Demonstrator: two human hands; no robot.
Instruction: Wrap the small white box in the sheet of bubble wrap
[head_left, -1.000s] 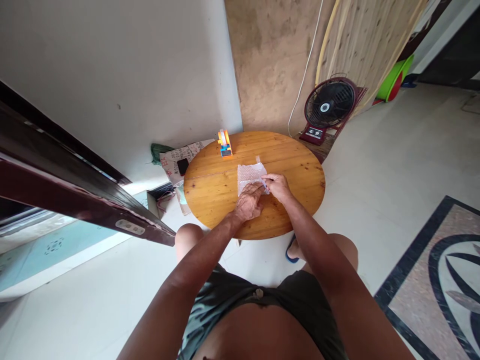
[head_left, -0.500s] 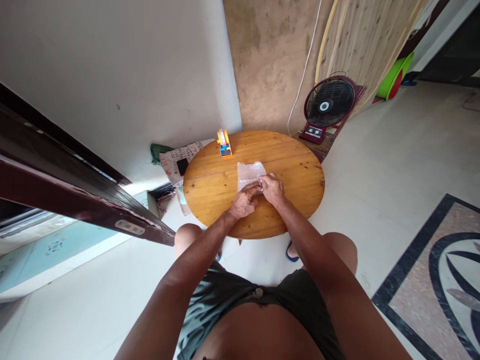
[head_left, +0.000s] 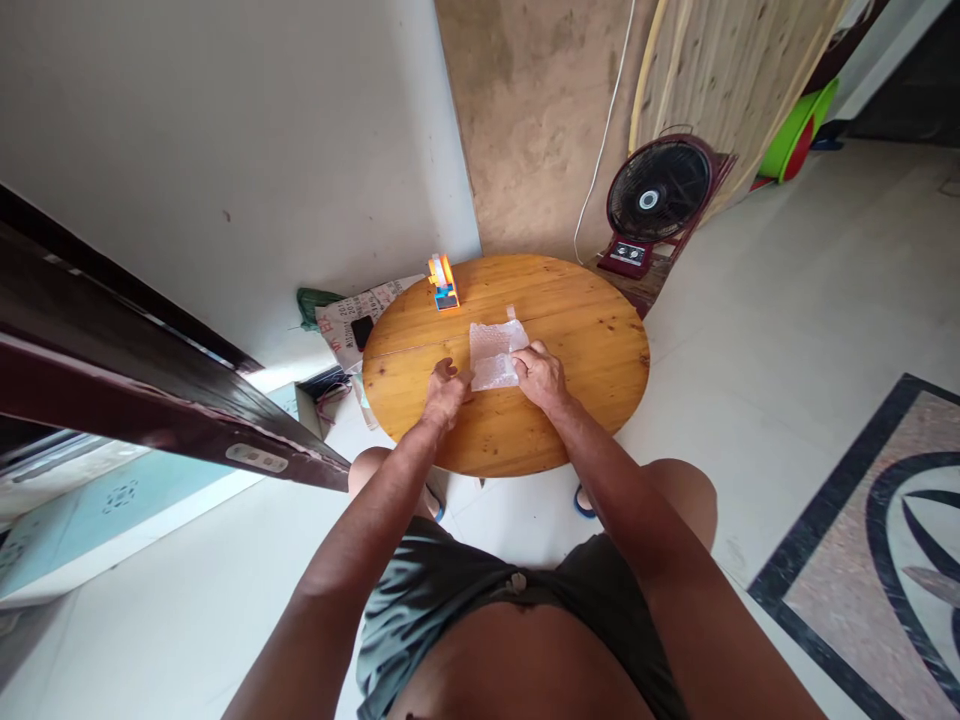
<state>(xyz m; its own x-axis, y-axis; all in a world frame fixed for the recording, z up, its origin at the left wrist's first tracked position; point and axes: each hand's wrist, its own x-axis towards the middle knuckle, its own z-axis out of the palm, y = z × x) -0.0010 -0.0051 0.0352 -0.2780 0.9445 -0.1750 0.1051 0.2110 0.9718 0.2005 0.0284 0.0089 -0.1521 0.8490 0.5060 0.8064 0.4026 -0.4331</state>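
It is too small to tell whether either hand actually pinches the sheet. The crinkled, translucent white bubble-wrap sheet (head_left: pixel 491 348) lies mid-way across the round wooden tabletop (head_left: pixel 592 330). The curled left hand (head_left: pixel 445 390) meets its near-left corner, and the right hand (head_left: pixel 538 372) covers its near-right edge.

An orange and blue tape dispenser (head_left: pixel 442 283) stood at the far left edge of the round wooden tabletop (head_left: pixel 592 345). On the floor past the left edge lay a newspaper (head_left: pixel 339 318) bearing a dark phone (head_left: pixel 364 332). A fan (head_left: pixel 658 200) stood beyond the far right edge.
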